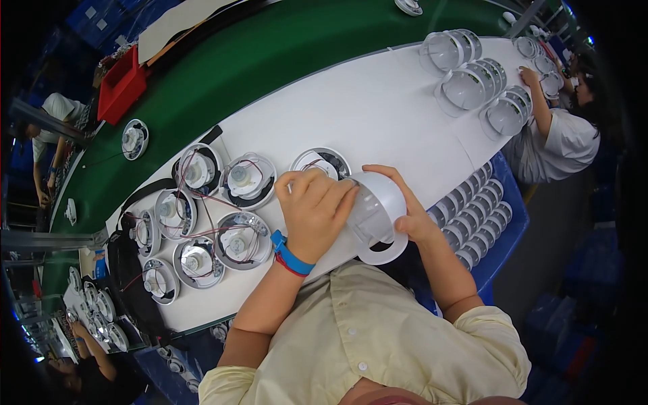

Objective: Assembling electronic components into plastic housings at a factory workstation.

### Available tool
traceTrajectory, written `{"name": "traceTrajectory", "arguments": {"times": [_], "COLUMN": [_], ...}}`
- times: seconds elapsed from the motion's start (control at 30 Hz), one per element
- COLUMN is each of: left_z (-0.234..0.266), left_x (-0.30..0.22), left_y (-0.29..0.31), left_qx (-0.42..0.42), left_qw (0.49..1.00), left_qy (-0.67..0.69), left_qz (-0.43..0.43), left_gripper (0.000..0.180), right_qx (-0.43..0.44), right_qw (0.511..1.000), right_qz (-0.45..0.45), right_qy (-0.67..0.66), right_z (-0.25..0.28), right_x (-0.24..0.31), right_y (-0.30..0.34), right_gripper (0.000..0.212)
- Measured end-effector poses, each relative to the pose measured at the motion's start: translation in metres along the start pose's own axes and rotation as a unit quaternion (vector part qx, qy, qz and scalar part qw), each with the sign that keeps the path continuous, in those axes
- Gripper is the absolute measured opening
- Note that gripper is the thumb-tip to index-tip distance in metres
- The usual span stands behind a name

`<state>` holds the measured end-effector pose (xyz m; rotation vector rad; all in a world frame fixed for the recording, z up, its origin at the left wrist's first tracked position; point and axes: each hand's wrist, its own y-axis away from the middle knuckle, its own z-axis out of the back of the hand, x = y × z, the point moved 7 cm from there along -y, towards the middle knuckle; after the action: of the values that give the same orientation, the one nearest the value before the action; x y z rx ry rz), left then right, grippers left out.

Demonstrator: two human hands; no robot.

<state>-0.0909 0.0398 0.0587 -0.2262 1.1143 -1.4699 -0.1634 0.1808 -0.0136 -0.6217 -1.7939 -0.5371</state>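
Observation:
Above the near edge of the white table, my right hand [413,219] is closed around a white, ring-shaped housing [388,196] with a clear plastic cup and a wide white rim. The housing is tilted, its rim low and toward me. My left hand [314,206] has its fingers curled against the housing's left side. What those fingers pinch, if anything, is hidden behind them. Just beyond my hands lies a round white unit [320,159] with dark wires, partly covered by my left hand. Several similar wired units [241,239] lie left of my left arm.
Several clear-cupped housings [466,86] stand at the table's far right, near a co-worker [557,138]. A blue crate [516,223] of stacked rings sits by my right arm. A green conveyor belt [270,67] curves behind the table. A black bag [125,260] lies at the left edge.

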Motion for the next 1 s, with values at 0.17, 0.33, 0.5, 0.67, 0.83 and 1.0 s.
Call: {"name": "traceTrajectory", "arguments": {"times": [0.17, 0.33, 0.5, 0.67, 0.83, 1.0], "left_z": [-0.004, -0.005, 0.007, 0.028, 0.006, -0.021], "left_x": [-0.007, -0.006, 0.004, 0.044, 0.053, 0.087], "left_y": [0.002, 0.009, 0.018, 0.039, 0.058, 0.063], "left_qx": [0.03, 0.038, 0.029, 0.032, 0.194, 0.15], "left_qw": [0.998, 0.999, 0.999, 0.953, 0.939, 0.903], "left_qy": [-0.039, 0.001, -0.02, 0.104, -0.005, 0.148], "left_qz": [-0.03, -0.017, 0.014, 0.283, 0.283, 0.375], "left_gripper": [0.016, 0.018, 0.022, 0.04, 0.048, 0.053], "right_qx": [-0.008, 0.008, -0.015, -0.09, -0.162, -0.164], "right_qw": [1.0, 1.0, 0.994, 0.98, 0.961, 0.957], "right_qz": [-0.015, -0.023, -0.009, 0.051, 0.08, 0.091], "right_qy": [0.002, 0.0, 0.104, 0.172, 0.208, 0.221], "right_z": [-0.001, -0.006, -0.008, 0.017, 0.026, 0.027], "right_x": [-0.003, -0.002, 0.015, 0.027, 0.025, 0.018], "right_y": [0.003, 0.003, 0.012, 0.014, 0.011, 0.014], "right_gripper": [0.114, 0.113, 0.107, 0.094, 0.092, 0.094]}}
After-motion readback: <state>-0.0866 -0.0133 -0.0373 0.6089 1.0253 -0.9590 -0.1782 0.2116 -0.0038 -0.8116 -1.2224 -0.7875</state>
